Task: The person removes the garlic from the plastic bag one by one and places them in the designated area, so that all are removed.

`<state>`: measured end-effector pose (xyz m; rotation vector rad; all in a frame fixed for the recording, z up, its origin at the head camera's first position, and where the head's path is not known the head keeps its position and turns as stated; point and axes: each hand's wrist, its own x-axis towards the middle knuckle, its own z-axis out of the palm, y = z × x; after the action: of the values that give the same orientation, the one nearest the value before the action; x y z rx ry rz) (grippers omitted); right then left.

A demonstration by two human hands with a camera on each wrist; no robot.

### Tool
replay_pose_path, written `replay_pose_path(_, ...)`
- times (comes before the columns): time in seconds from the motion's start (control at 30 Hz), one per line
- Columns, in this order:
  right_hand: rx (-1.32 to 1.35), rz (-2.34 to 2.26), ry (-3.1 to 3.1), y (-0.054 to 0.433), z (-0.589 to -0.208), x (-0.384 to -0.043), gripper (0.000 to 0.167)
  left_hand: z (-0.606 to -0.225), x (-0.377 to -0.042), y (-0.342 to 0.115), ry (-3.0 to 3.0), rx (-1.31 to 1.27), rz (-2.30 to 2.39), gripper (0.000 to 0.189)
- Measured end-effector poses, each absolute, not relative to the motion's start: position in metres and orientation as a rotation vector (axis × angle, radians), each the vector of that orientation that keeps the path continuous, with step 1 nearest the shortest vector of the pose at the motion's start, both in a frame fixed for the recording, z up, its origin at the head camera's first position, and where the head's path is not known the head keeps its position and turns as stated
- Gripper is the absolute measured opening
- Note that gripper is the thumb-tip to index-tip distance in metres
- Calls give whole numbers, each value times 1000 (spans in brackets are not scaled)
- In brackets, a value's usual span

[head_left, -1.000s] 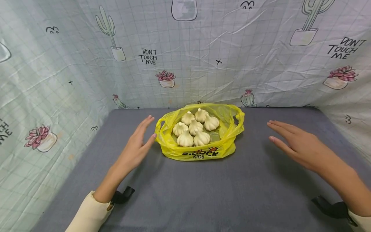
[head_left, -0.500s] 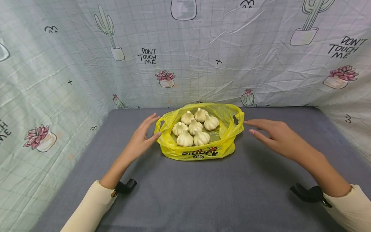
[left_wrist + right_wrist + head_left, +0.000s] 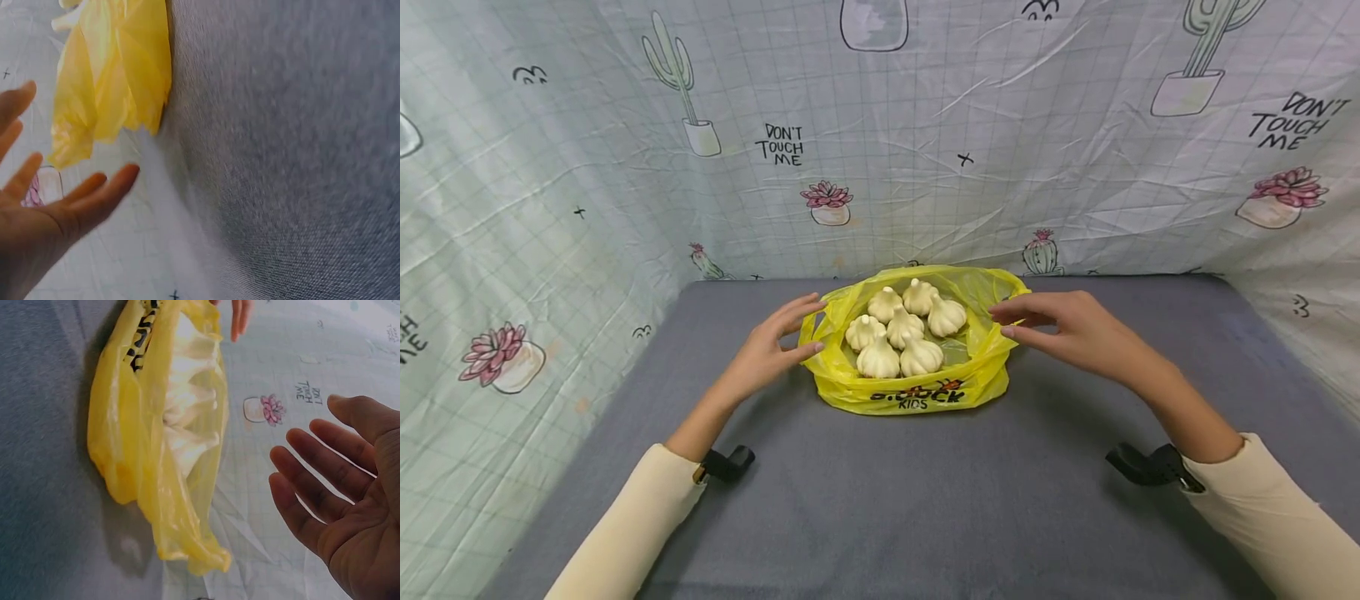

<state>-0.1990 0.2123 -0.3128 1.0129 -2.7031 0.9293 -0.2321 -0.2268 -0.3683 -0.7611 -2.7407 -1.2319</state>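
Note:
A yellow plastic bag [image 3: 917, 398] sits on the table with its mouth spread wide. Several garlic bulbs [image 3: 901, 327] lie inside, and their pale necks show through the opening in the right wrist view. My left hand [image 3: 766, 350] is at the bag's left handle, fingers spread with nothing between them. In the left wrist view that hand [image 3: 56, 212] has a gap between its fingertips and the yellow plastic. On the other side, my right hand [image 3: 1075, 333] overlaps the bag's right handle in the head view; its fingers [image 3: 312, 481] are loosely bent and hold nothing.
A dark grey cloth [image 3: 910, 500] covers the table. Behind and to the left hangs a printed curtain [image 3: 880, 167] with cactus drawings, its lower edge close behind the bag. Black straps [image 3: 1146, 465] stick out inward from both wrists.
My right hand has come in leftward from well clear of the bag to its right handle. My left hand has shifted slightly right toward the left handle. The bag and garlic stay put.

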Motion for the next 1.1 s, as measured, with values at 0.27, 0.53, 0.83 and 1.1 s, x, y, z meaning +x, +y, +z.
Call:
replay_pose_path(0.27,1075,961,-2680,201,-314,-210,26,-372,-245,-234,-2790,-910,-1228,57)
replay_pose_path(0.53,1124,965,-2730,191,-315,-224,30,-374,-257,-235,-2870,-936,-1107,50)
replay_pose_path(0.83,1231,1030,-2765,177,-312,-244,32,-374,-273,-238,-2914,-1124,-830,39)
replay_pose_path(1.1,1289,1044,-2841,161,-310,-261,34,-380,-284,-249,-2966,-1330,-668,49)
